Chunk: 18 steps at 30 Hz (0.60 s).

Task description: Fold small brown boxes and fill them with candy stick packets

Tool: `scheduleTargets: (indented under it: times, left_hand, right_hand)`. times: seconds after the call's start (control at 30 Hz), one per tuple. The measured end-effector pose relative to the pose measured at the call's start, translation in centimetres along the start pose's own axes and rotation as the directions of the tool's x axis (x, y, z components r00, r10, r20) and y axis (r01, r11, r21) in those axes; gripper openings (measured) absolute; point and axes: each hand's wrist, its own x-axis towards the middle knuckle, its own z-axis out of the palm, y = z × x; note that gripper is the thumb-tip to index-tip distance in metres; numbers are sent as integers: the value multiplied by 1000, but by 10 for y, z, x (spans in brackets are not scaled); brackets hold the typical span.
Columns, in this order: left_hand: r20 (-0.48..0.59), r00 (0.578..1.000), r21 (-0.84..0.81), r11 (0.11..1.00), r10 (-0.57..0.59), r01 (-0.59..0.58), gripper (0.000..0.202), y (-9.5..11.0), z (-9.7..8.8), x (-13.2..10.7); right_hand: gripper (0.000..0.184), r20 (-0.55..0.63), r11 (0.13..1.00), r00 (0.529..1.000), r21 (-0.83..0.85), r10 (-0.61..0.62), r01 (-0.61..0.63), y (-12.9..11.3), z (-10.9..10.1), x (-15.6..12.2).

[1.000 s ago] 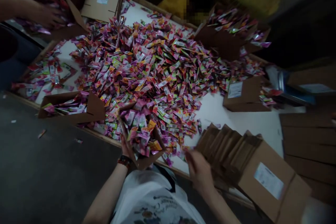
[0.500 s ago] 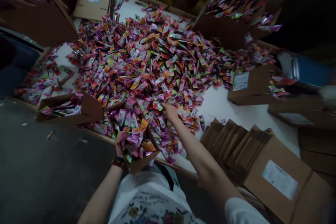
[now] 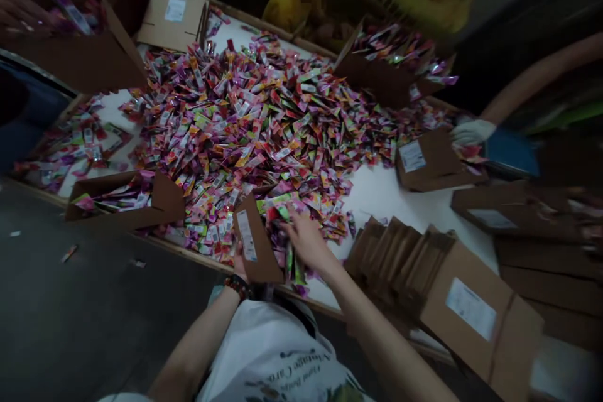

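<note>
My left hand (image 3: 239,259) grips a small brown cardboard box (image 3: 257,242) at the table's near edge, tilted on its side with its labelled wall facing me. My right hand (image 3: 306,240) lies on the coloured sachets at the box's mouth, fingers curled over several of them. A large heap of pink, purple, orange and green sachets (image 3: 264,113) covers the white table (image 3: 400,201) just beyond both hands.
A sachet-filled box (image 3: 125,198) lies at the near left edge. A big carton of flat folded boxes (image 3: 443,282) sits at my right. Other people's hands and boxes (image 3: 391,69) work at the far and left sides; a gloved hand (image 3: 471,132) rests on a labelled box (image 3: 426,160).
My right hand pulled back from the heap to the box's mouth with sachets. The box in my left hand has tipped onto its side, label now facing me.
</note>
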Motion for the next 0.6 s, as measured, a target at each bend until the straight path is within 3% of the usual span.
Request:
scheduleTargets:
  times: [0.1,0.17,0.27,0.37,0.43,0.5,0.6]
  left_hand:
    - [29,1000,-44,999,-3,4,43,-1,-1,9]
    - [34,999,-72,997,3,-1,40,1,-4,12]
    - [-4,1000,-73,997,7,-7,41,6,-8,14]
    - [-41,999,-42,999,-27,25,48,13,-11,11]
    - [-48,997,-7,998,-60,60,51,17,-11,9]
    - [-61,995,37,996,-79,82,51,20,-9,9]
    - [-105,991,112,990,-77,89,56,23,-6,13]
  right_hand:
    - [66,227,989,967,-114,119,-95,-3,26,9]
    - [75,297,997,952,-15,78,-77,-3,22,9]
    - [86,294,975,937,168,-187,142,2,0,3]
    - [95,446,939,840,2,-310,345,11,-6,-1]
    - [94,524,878,809,-215,-267,429,16,10,0]
    - [81,528,801,818,-377,-228,466,17,39,4]
    - [65,528,769,837,-473,-145,431,9,83,13]
